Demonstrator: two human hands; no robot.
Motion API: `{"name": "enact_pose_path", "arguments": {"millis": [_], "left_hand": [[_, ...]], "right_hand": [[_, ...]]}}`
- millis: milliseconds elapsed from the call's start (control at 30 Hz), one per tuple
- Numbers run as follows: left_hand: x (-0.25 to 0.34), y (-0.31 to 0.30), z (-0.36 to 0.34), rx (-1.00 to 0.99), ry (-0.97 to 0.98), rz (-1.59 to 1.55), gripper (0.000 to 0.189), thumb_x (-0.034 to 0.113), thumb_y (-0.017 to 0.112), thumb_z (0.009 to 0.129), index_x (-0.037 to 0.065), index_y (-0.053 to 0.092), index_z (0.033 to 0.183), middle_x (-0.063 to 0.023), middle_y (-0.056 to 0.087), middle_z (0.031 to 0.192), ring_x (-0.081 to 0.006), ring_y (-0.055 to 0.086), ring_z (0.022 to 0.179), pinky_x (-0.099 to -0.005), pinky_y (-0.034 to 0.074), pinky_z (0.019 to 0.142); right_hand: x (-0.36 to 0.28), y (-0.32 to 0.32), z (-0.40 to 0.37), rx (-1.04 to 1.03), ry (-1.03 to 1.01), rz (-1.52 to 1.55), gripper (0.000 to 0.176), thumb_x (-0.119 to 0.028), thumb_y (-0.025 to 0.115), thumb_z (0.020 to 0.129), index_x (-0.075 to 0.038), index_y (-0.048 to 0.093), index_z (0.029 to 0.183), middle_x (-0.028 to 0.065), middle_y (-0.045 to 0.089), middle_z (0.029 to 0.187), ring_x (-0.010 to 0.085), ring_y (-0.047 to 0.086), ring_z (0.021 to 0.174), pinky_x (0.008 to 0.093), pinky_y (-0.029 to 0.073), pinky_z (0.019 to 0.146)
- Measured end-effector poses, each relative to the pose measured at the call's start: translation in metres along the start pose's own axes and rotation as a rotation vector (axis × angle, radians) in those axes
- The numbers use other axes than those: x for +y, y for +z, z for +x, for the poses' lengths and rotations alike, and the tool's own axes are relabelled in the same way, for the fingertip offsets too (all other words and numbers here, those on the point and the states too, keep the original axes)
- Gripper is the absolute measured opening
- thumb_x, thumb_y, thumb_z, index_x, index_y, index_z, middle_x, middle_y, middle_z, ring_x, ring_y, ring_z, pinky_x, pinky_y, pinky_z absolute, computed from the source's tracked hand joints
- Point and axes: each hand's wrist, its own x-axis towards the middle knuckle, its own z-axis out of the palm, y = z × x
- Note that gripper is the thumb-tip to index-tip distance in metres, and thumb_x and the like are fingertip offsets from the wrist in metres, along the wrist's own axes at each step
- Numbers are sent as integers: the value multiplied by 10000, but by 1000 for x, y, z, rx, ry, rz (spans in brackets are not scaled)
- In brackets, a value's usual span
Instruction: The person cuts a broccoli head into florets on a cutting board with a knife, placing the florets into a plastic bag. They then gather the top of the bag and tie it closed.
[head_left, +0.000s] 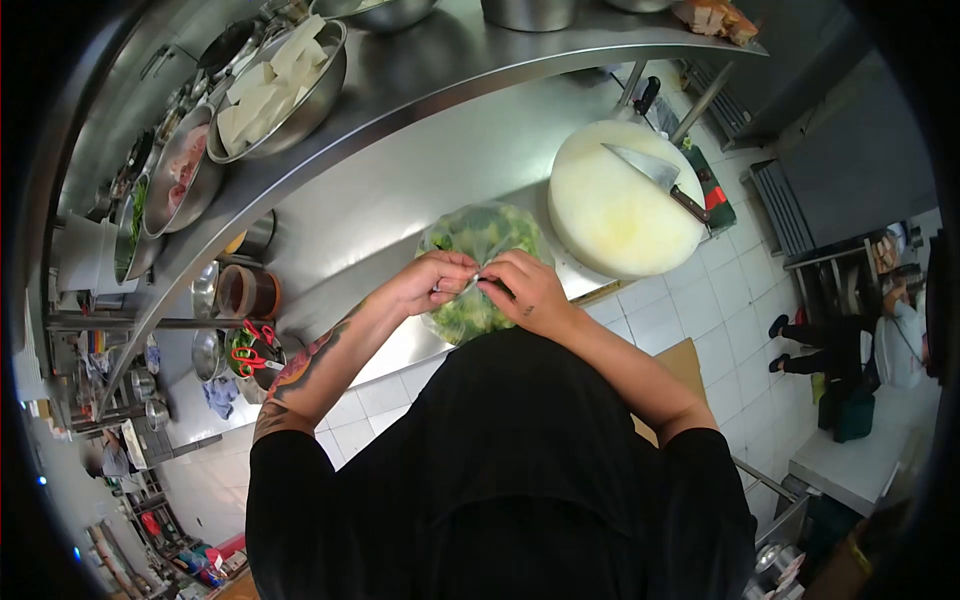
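A clear plastic bag (462, 320) full of chopped green leafy vegetables sits on the steel counter in front of me. Both hands meet over its gathered top. My left hand (437, 281) pinches the twisted plastic between thumb and fingers. From the other side, my right hand (527, 290) grips the same gathered part, fingertips almost touching those of the left. Whether a knot or tie is there is too small to tell. Right of the bag, a cleaver (655, 172) lies on a thick round white cutting board (610, 235).
A raised steel shelf (430, 75) along the back holds bowls of white slabs (265, 105) and raw meat (185, 170). Red-handled scissors (245, 352) stand in a container at left. Another knife handle (648, 95) shows behind the board. Another person (900, 345) is at far right.
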Motion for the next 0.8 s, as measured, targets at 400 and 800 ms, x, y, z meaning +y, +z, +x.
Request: {"name": "enact_pose_path", "arguments": {"millis": [400,800], "left_hand": [[-19,-4,0,133,90,-180,81,136,646,1050,57,650,1031,77,404,668,-36,371,555,-226,283,476],[-18,6,-19,356,683,1052,104,164,676,996,64,660,971,-73,704,736,-238,662,643,-378,506,574]], "right_hand": [[13,14,14,-113,57,-29,162,-60,799,869,-49,672,967,108,662,858,320,667,831,426,543,709],[2,5,48,-324,-95,-340,152,-104,767,792,-44,652,871,119,677,856,330,650,891,455,512,842]]}}
